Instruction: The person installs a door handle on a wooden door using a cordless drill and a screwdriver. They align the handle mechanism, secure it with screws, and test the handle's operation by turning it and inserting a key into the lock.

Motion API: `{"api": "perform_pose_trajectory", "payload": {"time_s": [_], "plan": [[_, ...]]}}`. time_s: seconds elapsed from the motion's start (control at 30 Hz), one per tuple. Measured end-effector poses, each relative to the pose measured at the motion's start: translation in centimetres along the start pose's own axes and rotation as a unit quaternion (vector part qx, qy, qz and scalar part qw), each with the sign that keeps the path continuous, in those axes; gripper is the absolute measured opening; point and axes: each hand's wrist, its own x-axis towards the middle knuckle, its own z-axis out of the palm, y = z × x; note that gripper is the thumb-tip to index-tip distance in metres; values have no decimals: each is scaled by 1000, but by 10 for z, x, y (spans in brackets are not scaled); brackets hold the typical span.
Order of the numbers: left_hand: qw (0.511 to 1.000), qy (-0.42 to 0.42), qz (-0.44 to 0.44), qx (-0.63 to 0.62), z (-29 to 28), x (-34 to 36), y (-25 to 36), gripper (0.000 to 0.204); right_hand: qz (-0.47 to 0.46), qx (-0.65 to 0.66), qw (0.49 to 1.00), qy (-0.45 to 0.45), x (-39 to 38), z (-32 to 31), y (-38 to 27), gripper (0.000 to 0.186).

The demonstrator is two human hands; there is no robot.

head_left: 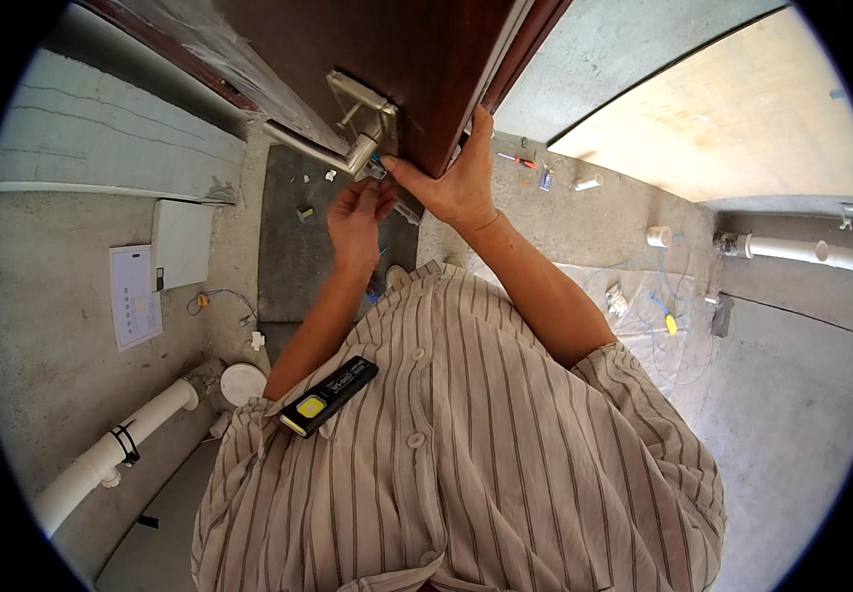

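Observation:
A dark reddish-brown door (pixel 377 44) stands in front of me, with a brushed-metal lever handle (pixel 316 148) and its plate (pixel 357 91) on its face. The plate looks tilted away from the door, with a thin screw or rod showing behind it. My right hand (pixel 461 192) is wrapped around the door's edge, its thumb by the lower end of the plate. Just under the handle, my left hand (pixel 355 222) is closed in a pinch. What lies between its fingertips is too small to make out; a bit of blue shows near the right thumb.
On the concrete floor to the right lie a red screwdriver (pixel 520 161), a short white tube (pixel 589 183) and a yellow-handled tool (pixel 670 324) among thin wires. White pipes run along the left (pixel 120 449) and right (pixel 806 252). A white sheet (pixel 135 301) is at the left.

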Motion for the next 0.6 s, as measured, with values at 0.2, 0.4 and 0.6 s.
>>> {"api": "perform_pose_trajectory", "payload": {"time_s": [0.2,0.4,0.6], "plan": [[1000,13,-4,-13,-1,0,-4,22,10,15,1000,5,0,2,-1,104],[999,10,-12,38,0,3,2,22,9,9,1000,0,0,1,-1,105],[997,9,-3,70,3,0,8,22,13,-4,1000,-11,0,-1,-2,105]]}}
